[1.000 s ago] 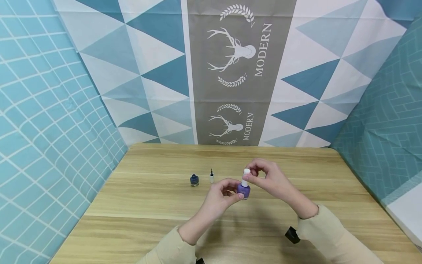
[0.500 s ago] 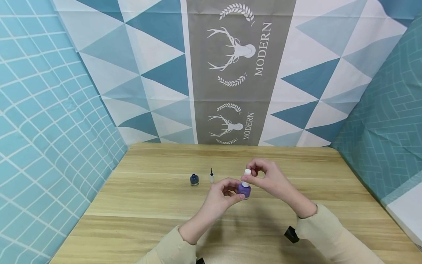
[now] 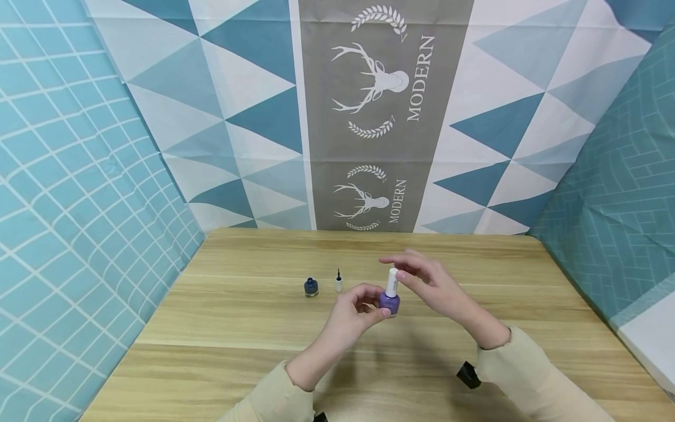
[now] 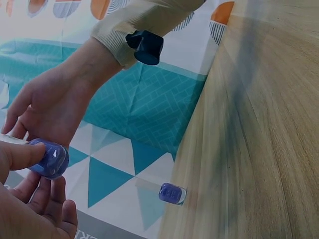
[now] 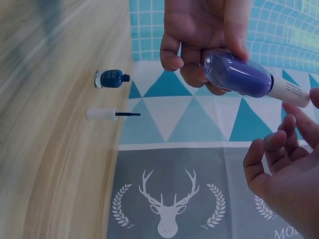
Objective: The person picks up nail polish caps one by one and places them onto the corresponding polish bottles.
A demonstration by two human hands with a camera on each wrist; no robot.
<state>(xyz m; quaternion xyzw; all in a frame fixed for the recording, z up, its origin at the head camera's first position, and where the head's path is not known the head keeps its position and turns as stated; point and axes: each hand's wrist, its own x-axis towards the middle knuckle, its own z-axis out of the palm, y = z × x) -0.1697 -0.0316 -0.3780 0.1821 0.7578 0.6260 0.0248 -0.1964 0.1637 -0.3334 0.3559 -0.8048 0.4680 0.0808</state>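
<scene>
A purple nail polish bottle [image 3: 389, 303] with a tall white cap [image 3: 392, 282] is held above the table, slightly tilted. My left hand [image 3: 350, 313] pinches its glass body between thumb and fingers, as the right wrist view also shows. Beside the cap is my right hand [image 3: 427, 281], thumb tip right at the cap's side and index finger stretched out above it. On the table stand an uncapped dark blue nail polish bottle [image 3: 311, 288] and, to its right, a white cap with its dark brush [image 3: 339, 282] pointing up.
Another blue-purple bottle [image 4: 172, 193] stands on the table in the left wrist view, out of sight in the head view. The wooden table [image 3: 237, 328] meets patterned cloth walls [image 3: 253, 117] at the back and sides. A white surface [image 3: 648, 340] lies at the right edge.
My right hand's fingers have loosened from round the white cap, the index finger lifting and straightening, so more of the cap shows. My left hand keeps the bottle in nearly the same place.
</scene>
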